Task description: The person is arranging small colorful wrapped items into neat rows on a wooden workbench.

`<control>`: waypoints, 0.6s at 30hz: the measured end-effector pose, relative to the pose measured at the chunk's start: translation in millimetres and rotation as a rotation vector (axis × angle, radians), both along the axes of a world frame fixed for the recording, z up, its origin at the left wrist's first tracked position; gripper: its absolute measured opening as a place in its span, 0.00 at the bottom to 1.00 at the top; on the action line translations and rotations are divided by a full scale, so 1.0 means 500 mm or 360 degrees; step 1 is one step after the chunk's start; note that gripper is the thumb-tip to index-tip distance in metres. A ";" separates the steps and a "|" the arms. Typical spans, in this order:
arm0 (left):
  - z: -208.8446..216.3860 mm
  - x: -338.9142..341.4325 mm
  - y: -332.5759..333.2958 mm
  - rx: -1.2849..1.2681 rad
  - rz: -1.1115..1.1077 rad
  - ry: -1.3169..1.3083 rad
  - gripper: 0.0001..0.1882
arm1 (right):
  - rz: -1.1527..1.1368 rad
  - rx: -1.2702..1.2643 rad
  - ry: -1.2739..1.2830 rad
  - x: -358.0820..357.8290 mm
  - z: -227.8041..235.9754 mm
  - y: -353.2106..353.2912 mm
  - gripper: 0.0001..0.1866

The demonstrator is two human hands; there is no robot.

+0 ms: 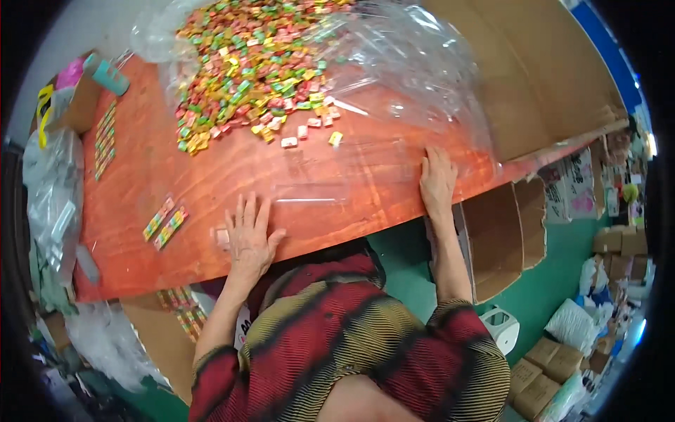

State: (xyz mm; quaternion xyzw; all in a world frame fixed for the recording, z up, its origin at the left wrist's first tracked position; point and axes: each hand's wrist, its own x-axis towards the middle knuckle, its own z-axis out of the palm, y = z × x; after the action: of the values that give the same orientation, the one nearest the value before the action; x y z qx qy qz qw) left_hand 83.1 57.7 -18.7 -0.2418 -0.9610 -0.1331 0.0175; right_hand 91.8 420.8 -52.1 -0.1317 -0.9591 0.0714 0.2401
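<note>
My left hand (249, 235) lies flat, fingers spread, on the red-brown table (211, 176) near its front edge. A small pale piece (222, 237) sits just left of it. My right hand (437, 179) rests palm down at the table's right front edge, touching the clear plastic sheet (415, 77). Between the hands lies a clear plastic tray (313, 193). A big heap of small colourful wrapped candies (246, 63) sits on the plastic at the far side, with a few loose ones (309, 130) nearer me.
Two filled strips of candies (164, 221) lie at the left front, more strips (105, 137) at the far left. Cardboard boxes (503, 232) stand right of the table, a large cardboard sheet (541, 70) behind. Plastic bags (53, 197) pile at left.
</note>
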 end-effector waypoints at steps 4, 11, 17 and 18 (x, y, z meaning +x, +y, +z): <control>-0.008 -0.002 -0.005 -0.0006 0.0120 -0.0017 0.32 | 0.0142 -0.0168 0.0118 -0.016 0.062 -0.077 0.15; -0.022 -0.029 0.008 0.0167 0.0181 0.0178 0.36 | 0.1297 -0.0169 -0.0345 -0.017 0.038 -0.298 0.17; -0.028 -0.031 -0.106 0.0074 0.0494 0.0424 0.32 | 0.1276 -0.0244 -0.0361 -0.008 0.031 -0.281 0.19; -0.033 -0.038 -0.140 0.0023 0.0652 0.0465 0.32 | 0.1258 -0.0302 -0.0358 -0.004 0.046 -0.281 0.20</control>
State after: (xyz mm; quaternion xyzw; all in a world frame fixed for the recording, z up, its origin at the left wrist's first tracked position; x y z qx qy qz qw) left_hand 64.2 -12.2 -35.4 -0.0586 -0.9763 -0.0972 0.1844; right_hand 90.0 280.3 -29.1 0.2180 -0.9452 0.2312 0.0749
